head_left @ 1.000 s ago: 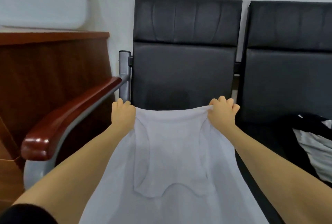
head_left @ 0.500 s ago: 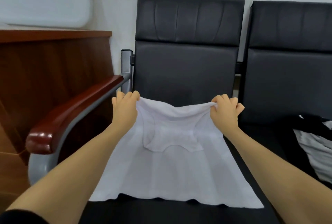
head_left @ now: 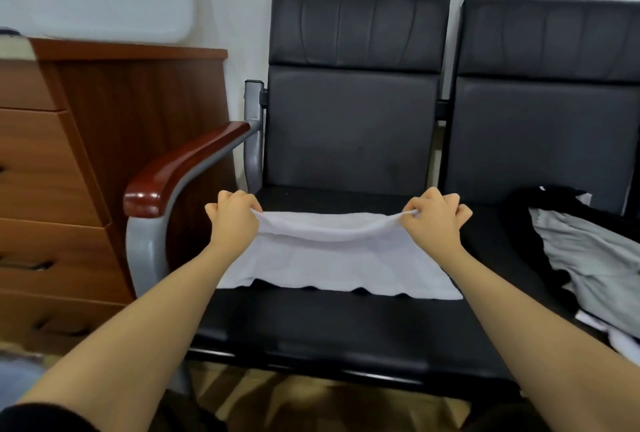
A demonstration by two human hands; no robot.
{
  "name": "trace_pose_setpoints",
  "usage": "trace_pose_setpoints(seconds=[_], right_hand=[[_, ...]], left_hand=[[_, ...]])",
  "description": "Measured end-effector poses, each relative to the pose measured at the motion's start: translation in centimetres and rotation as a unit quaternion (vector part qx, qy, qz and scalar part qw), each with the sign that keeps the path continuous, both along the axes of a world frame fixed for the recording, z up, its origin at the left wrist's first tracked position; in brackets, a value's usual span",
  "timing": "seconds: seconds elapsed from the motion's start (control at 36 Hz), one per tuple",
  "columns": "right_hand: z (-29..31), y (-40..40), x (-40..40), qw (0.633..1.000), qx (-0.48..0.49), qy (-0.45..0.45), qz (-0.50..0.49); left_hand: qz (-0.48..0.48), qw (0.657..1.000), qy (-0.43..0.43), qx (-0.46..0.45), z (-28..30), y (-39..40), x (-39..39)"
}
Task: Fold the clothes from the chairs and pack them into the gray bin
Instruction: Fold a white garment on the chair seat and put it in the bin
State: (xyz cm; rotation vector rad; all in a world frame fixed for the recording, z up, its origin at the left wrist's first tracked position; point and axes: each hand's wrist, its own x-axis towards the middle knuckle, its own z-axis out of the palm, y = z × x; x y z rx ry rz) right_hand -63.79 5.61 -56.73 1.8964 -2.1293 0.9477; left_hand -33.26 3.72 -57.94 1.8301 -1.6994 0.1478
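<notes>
In the middle of the frame, the white shirt [head_left: 332, 258] on the black chair seat [head_left: 346, 327] is pinched at its far corners by the left hand [head_left: 235, 220] and the right hand [head_left: 433, 220], and if one corner is let go early, the fold could be made crooked.

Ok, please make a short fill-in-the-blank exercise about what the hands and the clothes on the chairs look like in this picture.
1. Both hands, left hand and right hand, pinch the far edge of a ____ garment.
2. The garment lies on the seat of the ____ of the two black chairs.
3. A gray and black pile of clothes lies on the ____ chair.
4. The armrest has a top made of ____.

Answers: white; left; right; wood
</notes>
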Motion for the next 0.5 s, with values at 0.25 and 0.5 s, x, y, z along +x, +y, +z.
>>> trace_pose_setpoints(seconds=[0.25,0.5], right_hand=[[-2.3,3.1,0.9,0.998,0.056,-0.025,-0.035],[-4.3,1.4,4.4,0.975,0.194,0.0,0.108]], left_hand=[[0.009,0.975,-0.2,0.093,-2.1,4.2,0.3],[-0.056,0.947,-0.184,0.259,-3.8,3.3,-1.8]])
